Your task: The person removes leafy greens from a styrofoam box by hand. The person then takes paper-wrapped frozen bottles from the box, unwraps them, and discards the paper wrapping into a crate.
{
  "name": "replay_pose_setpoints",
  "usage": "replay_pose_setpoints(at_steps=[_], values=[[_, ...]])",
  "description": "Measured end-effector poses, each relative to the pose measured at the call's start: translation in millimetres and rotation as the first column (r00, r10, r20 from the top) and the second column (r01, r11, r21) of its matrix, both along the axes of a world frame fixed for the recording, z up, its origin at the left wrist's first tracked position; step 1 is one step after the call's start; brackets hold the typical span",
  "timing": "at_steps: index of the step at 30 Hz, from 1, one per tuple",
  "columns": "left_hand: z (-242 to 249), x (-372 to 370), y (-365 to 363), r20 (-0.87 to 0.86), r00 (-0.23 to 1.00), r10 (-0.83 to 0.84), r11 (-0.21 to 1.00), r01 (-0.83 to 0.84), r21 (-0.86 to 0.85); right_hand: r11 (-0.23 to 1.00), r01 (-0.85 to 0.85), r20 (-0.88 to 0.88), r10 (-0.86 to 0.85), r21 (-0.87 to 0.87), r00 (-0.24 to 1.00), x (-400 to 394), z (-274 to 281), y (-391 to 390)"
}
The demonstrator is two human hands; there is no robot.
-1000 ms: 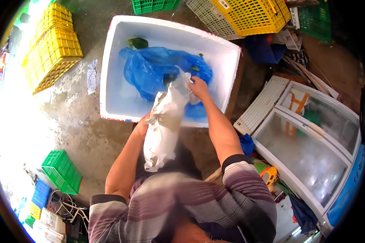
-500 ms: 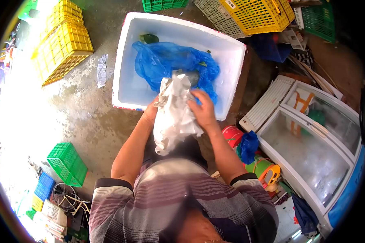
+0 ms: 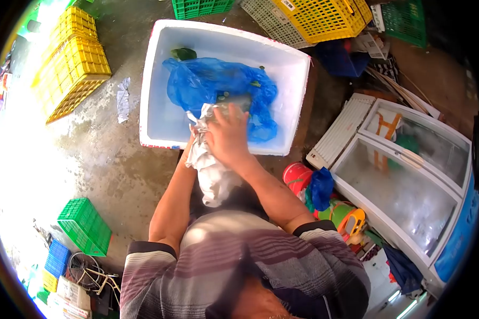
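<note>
Crumpled white paper (image 3: 213, 183) hangs over the near edge of a white foam box (image 3: 159, 139). My left hand (image 3: 192, 135) grips its left side from below, fingers mostly hidden behind it. My right hand (image 3: 229, 135) lies on top of the paper, fingers stretched and spread. Just past the fingertips shows a rounded grey-green thing (image 3: 239, 100), partly covered by the hand and paper. A blue plastic bag (image 3: 197, 80) lies bunched inside the box, with a dark green leafy piece (image 3: 184, 53) at its far left.
Yellow crates (image 3: 77, 72) stand at left, a green crate (image 3: 85, 227) nearer me. More crates (image 3: 330, 21) sit beyond the box. To the right are a red bucket (image 3: 297, 175) and a glass-topped freezer (image 3: 399, 191). A paper scrap (image 3: 123, 100) lies on the wet floor.
My right hand has moved left and forward from the paper's right side onto its top, fingers now spread. The paper looks more bunched and narrower. The whole view has shifted slightly.
</note>
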State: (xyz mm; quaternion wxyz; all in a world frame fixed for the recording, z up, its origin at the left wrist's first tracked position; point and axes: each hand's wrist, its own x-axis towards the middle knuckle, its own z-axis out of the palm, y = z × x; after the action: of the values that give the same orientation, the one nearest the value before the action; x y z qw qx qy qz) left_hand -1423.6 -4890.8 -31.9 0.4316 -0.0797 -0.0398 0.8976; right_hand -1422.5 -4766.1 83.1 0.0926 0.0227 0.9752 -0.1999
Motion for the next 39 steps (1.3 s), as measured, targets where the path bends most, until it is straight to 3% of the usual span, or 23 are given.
replay_pose_setpoints(at_steps=[3,4,6,9,11,12,13,16,20,22,23,26,27,34,35,39], values=[[0,5,-9,-0.025,1.0,0.0,0.981,-0.005,-0.196,1.0,-0.009,-0.016,0.01,0.013,1.0,-8,7,-11],[6,4,-11,-0.036,0.999,-0.013,0.958,0.002,-0.287,0.975,0.078,-0.104,-0.102,-0.208,0.989,-9,1,-7],[14,3,-16,-0.095,0.994,-0.058,0.888,0.007,-0.46,0.758,0.173,-0.176,-0.356,-0.629,0.918,-8,-19,17],[17,1,-24,-0.272,0.942,-0.195,0.728,-0.047,-0.684,0.679,0.451,0.187,-0.428,-0.579,0.884,-19,-33,68],[19,1,-27,-0.393,0.852,-0.347,0.592,-0.126,-0.796,0.375,0.569,0.521,-0.229,-0.732,0.822,-15,-56,81],[21,1,-27,-0.433,0.793,-0.429,0.519,-0.176,-0.836,0.212,0.637,0.638,-0.071,-0.741,0.766,-17,-59,84],[21,1,-28,-0.455,0.737,-0.499,0.461,-0.219,-0.86,0.102,0.703,0.705,-0.025,-0.704,0.709,-17,-59,85],[16,-1,-24,-0.467,0.644,-0.605,0.373,-0.289,-0.882,0.082,0.75,0.74,-0.123,-0.656,0.661,-11,-82,75],[-13,12,-27,-0.529,0.755,-0.388,0.477,-0.326,-0.816,0.016,0.776,0.757,-0.207,-0.63,0.619,-3,-91,76],[20,-1,-36,-0.105,0.975,-0.197,0.703,0.066,-0.708,-0.004,0.791,0.759,-0.287,-0.611,0.585,1,-99,80],[28,-4,-39,0.15,0.978,-0.147,0.806,0.206,-0.554,-0.039,0.799,0.774,-0.281,-0.599,0.567,1,-103,85],[27,-8,-46,0.114,0.952,-0.284,0.751,0.295,-0.591,-0.118,0.82,0.806,-0.305,-0.56,0.507,-7,-113,105],[49,-18,-43,0.043,0.934,-0.356,0.703,0.298,-0.646,-0.126,0.831,0.81,-0.343,-0.542,0.476,-9,-116,112],[44,-11,-32,-0.091,0.842,-0.531,0.542,0.255,-0.801,-0.137,0.885,0.831,-0.431,-0.444,0.351,-16,-122,148],[39,-7,-32,-0.077,0.837,-0.541,0.502,0.248,-0.828,-0.141,0.888,0.837,-0.426,-0.437,0.344,-16,-129,153],[17,5,-17,-0.052,0.919,-0.39,0.557,0.191,-0.808,-0.12,0.896,0.833,-0.439,-0.427,0.338,-2,-190,172]])
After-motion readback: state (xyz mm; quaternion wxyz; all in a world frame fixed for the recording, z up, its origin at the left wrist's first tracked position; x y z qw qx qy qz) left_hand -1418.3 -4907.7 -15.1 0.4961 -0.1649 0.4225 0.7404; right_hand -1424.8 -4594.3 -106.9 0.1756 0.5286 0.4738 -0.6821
